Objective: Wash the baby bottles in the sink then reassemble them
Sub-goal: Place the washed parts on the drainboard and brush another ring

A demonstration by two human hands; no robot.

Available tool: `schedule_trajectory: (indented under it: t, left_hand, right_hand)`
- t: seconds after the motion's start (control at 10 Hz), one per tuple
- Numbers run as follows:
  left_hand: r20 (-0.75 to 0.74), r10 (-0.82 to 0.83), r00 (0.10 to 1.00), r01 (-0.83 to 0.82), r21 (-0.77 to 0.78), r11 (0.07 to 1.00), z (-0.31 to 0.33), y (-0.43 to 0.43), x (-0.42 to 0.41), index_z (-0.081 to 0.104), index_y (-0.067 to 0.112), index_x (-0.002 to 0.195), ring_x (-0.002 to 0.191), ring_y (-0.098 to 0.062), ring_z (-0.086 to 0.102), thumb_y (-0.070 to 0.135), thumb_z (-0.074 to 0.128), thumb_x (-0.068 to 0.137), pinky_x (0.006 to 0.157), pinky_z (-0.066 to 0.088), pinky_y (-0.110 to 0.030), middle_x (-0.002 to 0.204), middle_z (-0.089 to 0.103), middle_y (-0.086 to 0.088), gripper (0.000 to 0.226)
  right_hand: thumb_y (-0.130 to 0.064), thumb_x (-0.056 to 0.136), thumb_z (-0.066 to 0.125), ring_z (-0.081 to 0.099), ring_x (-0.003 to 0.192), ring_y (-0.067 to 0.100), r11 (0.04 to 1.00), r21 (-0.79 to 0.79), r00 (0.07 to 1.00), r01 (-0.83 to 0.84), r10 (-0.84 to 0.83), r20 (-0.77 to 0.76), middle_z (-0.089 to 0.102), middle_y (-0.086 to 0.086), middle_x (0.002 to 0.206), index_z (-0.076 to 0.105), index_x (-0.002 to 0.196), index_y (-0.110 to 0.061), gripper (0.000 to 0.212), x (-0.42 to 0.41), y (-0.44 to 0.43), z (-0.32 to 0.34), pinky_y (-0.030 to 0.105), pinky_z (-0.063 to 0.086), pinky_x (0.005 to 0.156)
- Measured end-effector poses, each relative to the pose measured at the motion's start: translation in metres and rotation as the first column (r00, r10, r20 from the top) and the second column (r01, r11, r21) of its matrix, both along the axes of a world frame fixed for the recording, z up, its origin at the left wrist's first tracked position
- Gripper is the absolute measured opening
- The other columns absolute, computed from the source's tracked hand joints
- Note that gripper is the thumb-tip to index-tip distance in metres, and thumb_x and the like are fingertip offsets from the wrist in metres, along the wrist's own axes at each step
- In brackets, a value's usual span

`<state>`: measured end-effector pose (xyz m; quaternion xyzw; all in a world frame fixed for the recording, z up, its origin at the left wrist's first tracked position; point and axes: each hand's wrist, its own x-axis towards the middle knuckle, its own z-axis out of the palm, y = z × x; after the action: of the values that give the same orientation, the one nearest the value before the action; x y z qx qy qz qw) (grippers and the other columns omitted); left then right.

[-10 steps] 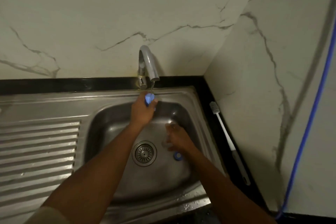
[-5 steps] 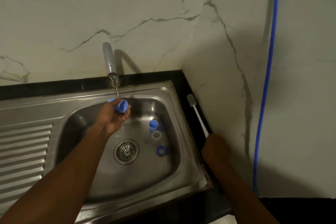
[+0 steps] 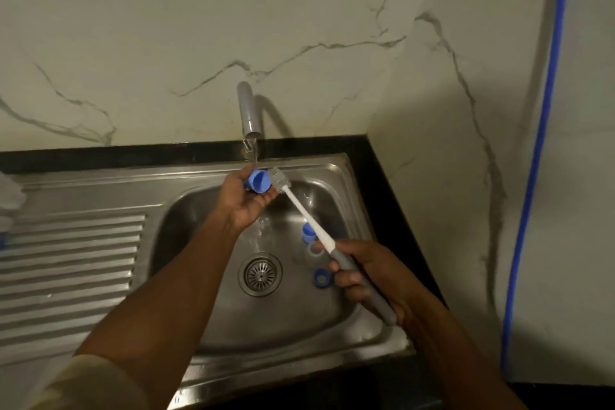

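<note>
My left hand (image 3: 244, 200) holds a small blue bottle cap (image 3: 258, 181) under the running tap (image 3: 248, 116), its open side turned to the right. My right hand (image 3: 366, 273) grips the grey handle of a long white bottle brush (image 3: 301, 206). The brush's bristle head sits right beside the cap's opening. In the steel sink (image 3: 186, 220) lie another blue cap (image 3: 307, 232), a clear teat (image 3: 314, 250) and a blue ring (image 3: 321, 277), all right of the drain (image 3: 260, 274).
A ribbed draining board (image 3: 70, 263) lies left of the basin. Black counter (image 3: 392, 196) borders the sink at the back and right, against marble walls. A blue hose (image 3: 535, 156) runs down the right wall. Something white (image 3: 10, 200) sits at the far left.
My right hand has picked the brush up from the counter at the right and brought its head to the cap. My left hand still holds the cap under the tap.
</note>
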<state>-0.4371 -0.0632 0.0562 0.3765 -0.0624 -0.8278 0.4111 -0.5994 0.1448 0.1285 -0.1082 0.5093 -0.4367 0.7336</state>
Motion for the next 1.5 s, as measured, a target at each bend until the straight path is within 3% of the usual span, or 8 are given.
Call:
schedule_trajectory:
  t: [0.6, 0.8, 0.9, 1.1, 1.2, 1.3, 1.4, 1.5]
  left_hand:
    - [0.198, 0.075, 0.977, -0.046, -0.144, 0.988, -0.007, -0.004, -0.003, 0.057, 0.006, 0.113, 0.068, -0.018, 0.06, 0.029, 0.053, 0.101, 0.068, 0.054, -0.031, 0.084, 0.06, -0.011, 0.026]
    - [-0.168, 0.081, 0.983, -0.087, -0.03, 0.996, 0.001, -0.015, 0.011, 0.054, 0.004, 0.122, 0.086, -0.027, 0.068, 0.02, 0.055, 0.096, 0.106, 0.046, -0.055, 0.099, 0.064, -0.018, 0.03]
    - [-0.055, 0.077, 0.996, -0.079, -0.039, 0.996, 0.005, -0.019, 0.008, 0.059, 0.007, 0.109, 0.076, -0.021, 0.065, 0.02, 0.056, 0.099, 0.093, 0.055, -0.048, 0.089, 0.063, -0.013, 0.016]
    - [0.12, 0.073, 0.99, -0.051, -0.175, 0.983, 0.011, -0.015, -0.007, 0.055, 0.004, 0.082, 0.067, -0.024, 0.052, 0.01, 0.054, 0.094, 0.071, 0.053, -0.038, 0.069, 0.05, -0.013, 0.014]
    - [-0.072, 0.103, 0.992, -0.113, -0.152, 0.982, 0.008, -0.023, 0.005, 0.065, -0.002, 0.097, 0.082, -0.031, 0.07, 0.008, 0.065, 0.089, 0.087, 0.059, -0.05, 0.085, 0.068, -0.021, 0.013]
    - [-0.175, 0.105, 0.979, -0.124, -0.106, 0.987, 0.014, -0.026, 0.005, 0.062, 0.0, 0.112, 0.09, -0.03, 0.071, 0.012, 0.073, 0.079, 0.098, 0.053, -0.052, 0.099, 0.068, -0.021, 0.036]
    - [-0.083, 0.078, 0.993, -0.086, -0.096, 0.992, 0.015, -0.03, -0.003, 0.061, 0.002, 0.109, 0.095, -0.028, 0.071, 0.012, 0.062, 0.093, 0.099, 0.054, -0.048, 0.104, 0.068, -0.018, 0.018]
    - [0.156, 0.065, 0.986, -0.041, -0.156, 0.987, 0.012, -0.035, -0.01, 0.061, 0.011, 0.099, 0.072, -0.015, 0.064, 0.023, 0.058, 0.1, 0.088, 0.056, -0.039, 0.082, 0.061, -0.007, 0.013]
  right_hand:
    - [-0.016, 0.102, 0.042, 0.04, 0.042, 0.007, 0.971, -0.074, 0.828, -0.227, 0.152, -0.54, 0.053, 0.007, 0.07, 0.057, 0.091, -0.004, 0.022, 0.073, -0.009, 0.039, 0.02, 0.033, 0.036]
    - [-0.016, 0.098, 0.051, 0.043, 0.037, 0.005, 0.993, 0.11, 0.858, 0.052, -0.101, 0.503, 0.049, 0.006, 0.072, 0.054, 0.117, 0.007, 0.03, 0.028, -0.037, 0.011, 0.011, 0.03, 0.029]
    - [-0.02, 0.1, 0.052, 0.04, 0.038, 0.005, 0.996, -0.039, 0.988, -0.075, 0.069, -0.138, 0.054, 0.006, 0.07, 0.06, 0.116, -0.007, 0.022, 0.031, -0.035, -0.003, 0.016, 0.029, 0.03]
    - [-0.022, 0.099, 0.051, 0.059, 0.057, 0.013, 0.864, -0.11, 0.174, -0.491, -0.027, -0.984, 0.067, 0.01, 0.079, 0.067, 0.12, -0.018, 0.026, 0.038, -0.043, -0.014, 0.031, 0.052, 0.056]
    - [-0.025, 0.1, 0.052, 0.038, 0.042, 0.007, 0.979, -0.139, 0.905, -0.15, 0.079, -0.418, 0.052, 0.005, 0.065, 0.063, 0.102, -0.01, 0.019, 0.023, -0.044, 0.006, 0.023, 0.031, 0.034]
    - [-0.031, 0.097, 0.054, 0.033, 0.032, 0.003, 0.996, 0.078, 0.979, -0.049, 0.033, 0.2, 0.042, -0.002, 0.057, 0.055, 0.086, -0.007, 0.026, 0.022, -0.044, 0.01, 0.012, 0.02, 0.03]
    - [-0.024, 0.101, 0.051, 0.047, 0.043, 0.006, 0.962, -0.141, 0.833, -0.234, 0.124, -0.539, 0.058, 0.001, 0.067, 0.064, 0.113, -0.015, 0.02, 0.033, -0.044, -0.007, 0.021, 0.037, 0.037]
    - [-0.027, 0.1, 0.048, 0.064, 0.072, 0.017, 0.813, -0.02, -0.029, -0.582, -0.046, -0.999, 0.066, 0.003, 0.087, 0.053, 0.136, -0.029, 0.036, 0.03, -0.047, -0.031, 0.032, 0.053, 0.065]
